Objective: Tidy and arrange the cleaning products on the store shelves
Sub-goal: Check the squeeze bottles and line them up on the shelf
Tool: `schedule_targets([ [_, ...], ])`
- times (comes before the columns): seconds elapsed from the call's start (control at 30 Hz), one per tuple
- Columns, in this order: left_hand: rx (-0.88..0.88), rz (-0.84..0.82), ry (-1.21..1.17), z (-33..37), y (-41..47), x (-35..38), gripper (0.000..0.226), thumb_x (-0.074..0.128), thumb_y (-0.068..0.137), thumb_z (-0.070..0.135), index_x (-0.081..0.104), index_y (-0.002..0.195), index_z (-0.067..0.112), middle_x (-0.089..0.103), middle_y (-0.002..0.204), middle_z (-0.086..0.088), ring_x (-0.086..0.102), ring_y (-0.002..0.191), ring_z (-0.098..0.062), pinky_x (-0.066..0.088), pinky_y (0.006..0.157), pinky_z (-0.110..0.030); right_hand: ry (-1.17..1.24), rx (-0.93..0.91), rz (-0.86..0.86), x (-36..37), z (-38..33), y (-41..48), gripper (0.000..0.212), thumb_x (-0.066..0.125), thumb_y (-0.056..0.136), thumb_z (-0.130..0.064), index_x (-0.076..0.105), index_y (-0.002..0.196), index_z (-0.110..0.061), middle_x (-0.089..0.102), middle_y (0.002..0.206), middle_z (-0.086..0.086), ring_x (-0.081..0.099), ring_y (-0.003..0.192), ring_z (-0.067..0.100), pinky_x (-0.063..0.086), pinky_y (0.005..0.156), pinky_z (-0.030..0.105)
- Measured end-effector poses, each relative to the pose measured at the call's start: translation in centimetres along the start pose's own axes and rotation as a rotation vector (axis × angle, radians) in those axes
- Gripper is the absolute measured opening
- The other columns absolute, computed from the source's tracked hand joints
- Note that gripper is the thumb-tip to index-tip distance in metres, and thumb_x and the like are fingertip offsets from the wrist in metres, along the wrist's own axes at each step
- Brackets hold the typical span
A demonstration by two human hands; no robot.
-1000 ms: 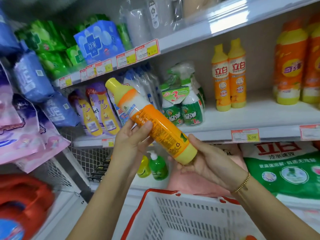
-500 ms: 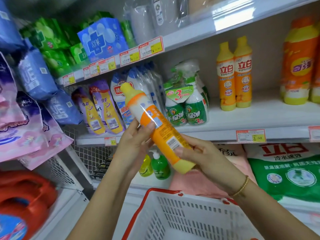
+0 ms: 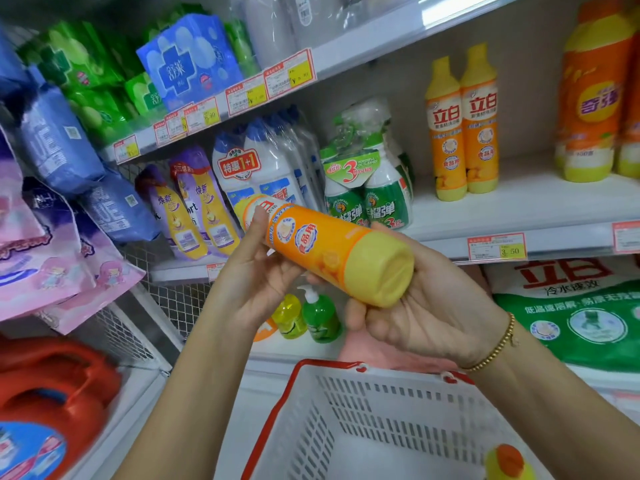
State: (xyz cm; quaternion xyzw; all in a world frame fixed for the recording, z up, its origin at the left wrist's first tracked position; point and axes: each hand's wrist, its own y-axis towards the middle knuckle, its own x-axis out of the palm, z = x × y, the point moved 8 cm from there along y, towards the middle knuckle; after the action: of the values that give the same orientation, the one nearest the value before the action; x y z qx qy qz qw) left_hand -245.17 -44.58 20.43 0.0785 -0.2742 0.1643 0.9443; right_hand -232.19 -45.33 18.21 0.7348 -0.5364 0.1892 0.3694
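You hold the orange bottle (image 3: 332, 247) with both hands, in the air before the shelves and above the white basket (image 3: 294, 393) with the red rim; the bottle touches no shelf. It lies almost flat; its yellow bottom points toward you and to the right, and its neck end points away to the left, mostly hidden behind your left hand (image 3: 256, 282). Your left hand grips the upper part, with the thumb laid over the label and the other fingers behind it; your right hand (image 3: 426, 306) cups the yellow bottom, with the fingers curled behind it and the thumb below, so this hand grips the bottle too. A gold bracelet (image 3: 495, 348) sits on your right wrist.

On the middle shelf (image 3: 519, 209), two bottles of the same kind (image 3: 462, 133) stand upright and touch each other; to their left stands a pack of green spray bottles (image 3: 367, 199), then wrapped white bottles (image 3: 263, 168), then purple pouches (image 3: 194, 209). A much bigger orange bottle (image 3: 592, 95) stands at the right end of this shelf. Below your hands, a yellow pump bottle (image 3: 289, 317) and a green pump bottle (image 3: 320, 315) stand side by side; a green and white bag (image 3: 581, 313) lies at the right. In the near right corner of the basket a small bottle with an orange cap (image 3: 507, 462) shows.
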Motion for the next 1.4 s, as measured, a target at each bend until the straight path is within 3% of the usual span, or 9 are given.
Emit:
schedule_targets([
  [0.1,-0.094,0.103,0.007,-0.5,0.0,-1.2,0.085,0.077,0.063,0.040,0.051,0.132,-0.002,0.060,0.129,-0.020,0.066,0.107,-0.028,0.060,0.073,-0.044,0.182,0.029,-0.086,1.3,0.0,0.3,0.066,0.059,0.089,-0.039,0.050,0.121,0.018,0.061,0.101,0.041,0.069,0.082,0.043,0.059,0.072,0.042],
  [0.27,-0.229,-0.045,-0.094,-1.9,-0.7,0.2,0.086,0.098,0.033,0.020,0.067,0.109,-0.006,0.064,0.120,-0.024,0.066,0.106,-0.036,0.056,0.075,-0.057,-0.135,0.015,0.108,1.0,-0.5,-0.2,0.057,0.063,0.079,-0.049,0.068,0.106,0.001,0.070,0.097,0.025,0.072,0.072,0.024,0.060,0.062,0.026],
  [0.4,-0.113,0.024,-0.113,-1.1,-0.4,1.0,0.103,0.099,0.023,0.014,0.058,0.115,-0.005,0.069,0.108,-0.023,0.071,0.094,-0.031,0.060,0.066,-0.044,-0.310,-0.031,0.382,-1.0,-2.3,-2.5,0.062,0.066,0.071,-0.055,0.071,0.104,-0.002,0.068,0.099,0.026,0.070,0.067,0.024,0.058,0.062,0.028],
  [0.57,0.022,0.008,0.119,-0.3,-0.1,5.2,0.032,0.064,0.069,0.014,0.061,0.099,0.006,0.074,0.088,-0.013,0.073,0.082,-0.023,0.060,0.073,-0.041,-0.536,-0.170,0.701,-4.0,-5.0,-7.5,0.060,0.073,0.069,-0.045,0.062,0.115,-0.008,0.070,0.102,0.018,0.069,0.076,0.024,0.059,0.062,0.031],
  [0.7,0.088,-0.194,0.278,-1.5,1.7,11.6,0.037,0.061,0.068,0.012,0.058,0.105,0.010,0.074,0.078,-0.003,0.072,0.068,-0.012,0.060,0.072,-0.034,-0.665,-0.297,0.812,-4.9,-8.4,-11.9,0.043,0.062,0.078,-0.037,0.064,0.111,-0.010,0.070,0.105,0.013,0.067,0.088,0.021,0.058,0.071,0.033],
  [0.8,0.145,-0.294,0.308,-3.3,3.9,17.0,0.042,0.065,0.067,0.006,0.055,0.108,0.011,0.072,0.078,-0.001,0.069,0.065,-0.011,0.060,0.066,-0.032,-0.674,-0.539,0.905,-5.3,-12.3,-16.0,0.062,0.076,0.067,-0.045,0.063,0.114,-0.008,0.069,0.103,0.013,0.066,0.086,0.021,0.057,0.070,0.034],
  [0.97,0.364,-0.408,0.507,-6.9,8.0,25.5,0.050,0.080,0.064,0.003,0.058,0.108,0.013,0.070,0.091,-0.004,0.067,0.078,-0.019,0.053,0.062,-0.032,-1.051,-0.857,1.438,-5.2,-17.6,-25.1,0.023,0.066,0.087,-0.016,0.067,0.109,-0.011,0.070,0.107,0.006,0.063,0.097,0.014,0.054,0.085,0.029],
  [1.1,0.423,-0.446,0.650,-10.9,11.8,29.6,0.062,0.081,0.067,-0.001,0.055,0.122,0.012,0.068,0.111,-0.007,0.065,0.101,-0.021,0.054,0.080,-0.030,-1.424,-0.832,1.597,-4.1,-19.1,-28.2,0.016,0.064,0.088,-0.012,0.066,0.101,-0.020,0.068,0.099,-0.009,0.061,0.094,0.003,0.047,0.085,0.019],
  [1.4,0.213,-0.450,0.605,-17.1,17.9,31.9,0.055,0.078,0.073,0.003,0.056,0.124,0.005,0.068,0.115,-0.012,0.067,0.103,-0.027,0.054,0.090,-0.049,-1.917,-0.694,1.762,-6.7,-19.1,-28.8,0.037,0.066,0.086,-0.017,0.055,0.122,-0.017,0.058,0.112,0.003,0.054,0.094,0.016,0.039,0.077,0.024],
])
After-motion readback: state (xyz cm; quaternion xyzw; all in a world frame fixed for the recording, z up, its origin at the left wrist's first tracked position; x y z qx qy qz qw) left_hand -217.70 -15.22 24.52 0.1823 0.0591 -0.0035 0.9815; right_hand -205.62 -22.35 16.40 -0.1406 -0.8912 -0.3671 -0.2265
